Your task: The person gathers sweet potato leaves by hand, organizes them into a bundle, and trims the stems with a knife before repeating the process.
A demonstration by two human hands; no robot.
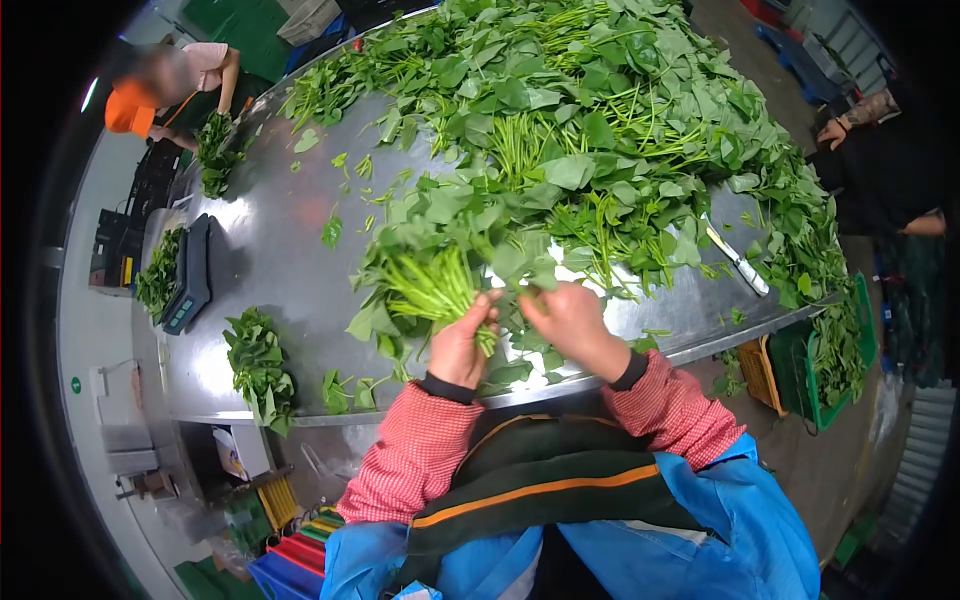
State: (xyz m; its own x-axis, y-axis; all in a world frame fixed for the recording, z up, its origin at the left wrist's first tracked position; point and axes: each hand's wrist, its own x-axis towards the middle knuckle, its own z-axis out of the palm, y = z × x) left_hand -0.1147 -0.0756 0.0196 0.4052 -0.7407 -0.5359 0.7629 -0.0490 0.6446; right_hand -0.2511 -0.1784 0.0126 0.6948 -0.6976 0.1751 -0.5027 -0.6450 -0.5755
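Observation:
My left hand (pixel 460 345) is closed around the stems of a bunch of leafy greens (pixel 430 285), held just above the near edge of the metal table (pixel 300 240). The pale green stems fan out from my fist toward the far left, with broad leaves around them. Beside it on the right, my right hand (pixel 572 325) has its fingers curled together close to a slightly blurred leaf (pixel 525 258). Whatever sits between those fingertips is hidden. A large heap of the same greens (pixel 600 90) spreads over the far and right side of the table.
A knife (pixel 738 262) lies to the right. At the left are a scale (pixel 190 275) and a separate bunch (pixel 258 365). A green crate (pixel 862 330) stands below the right edge. One person (pixel 190 80) handles greens at far left; another person's arm (pixel 868 110) shows at right.

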